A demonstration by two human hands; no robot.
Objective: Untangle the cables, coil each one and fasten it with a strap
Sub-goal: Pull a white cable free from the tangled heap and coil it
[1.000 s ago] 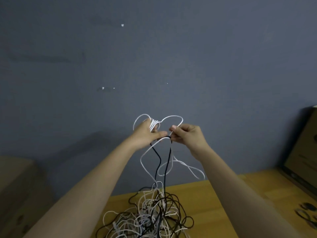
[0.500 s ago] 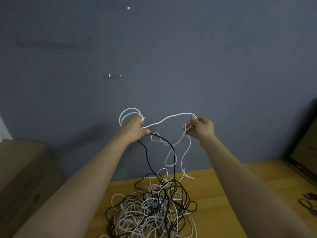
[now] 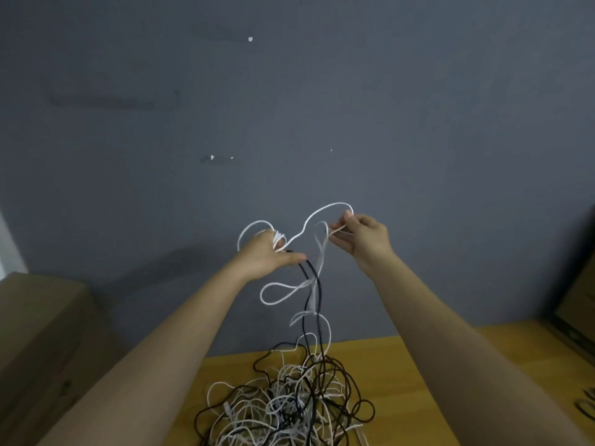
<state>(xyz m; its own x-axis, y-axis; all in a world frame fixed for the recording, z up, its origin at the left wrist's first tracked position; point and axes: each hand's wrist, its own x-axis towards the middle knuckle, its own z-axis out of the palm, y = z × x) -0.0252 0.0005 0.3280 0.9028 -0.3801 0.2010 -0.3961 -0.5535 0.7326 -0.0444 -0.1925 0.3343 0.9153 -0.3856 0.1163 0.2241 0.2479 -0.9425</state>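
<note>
Both hands are raised in front of the grey wall. My left hand [image 3: 269,255] grips several small loops of a white cable [image 3: 325,210], with a black cable [image 3: 314,294] hanging over its fingers. My right hand [image 3: 362,238] pinches the same white cable a little to the right and higher. The white cable arcs between the two hands. White and black strands hang down into a tangled pile of cables [image 3: 289,400] on the wooden table [image 3: 412,375].
A cardboard box [image 3: 42,320] stands at the left edge. Another brown box [image 3: 576,304] leans at the right. Dark looped straps [image 3: 586,403] lie at the table's right edge. The grey wall [image 3: 289,107] rises just behind the table.
My hands spread apart, drawing the white cable out, then came closer together again. The hanging white loops have shifted and my right hand sits higher.
</note>
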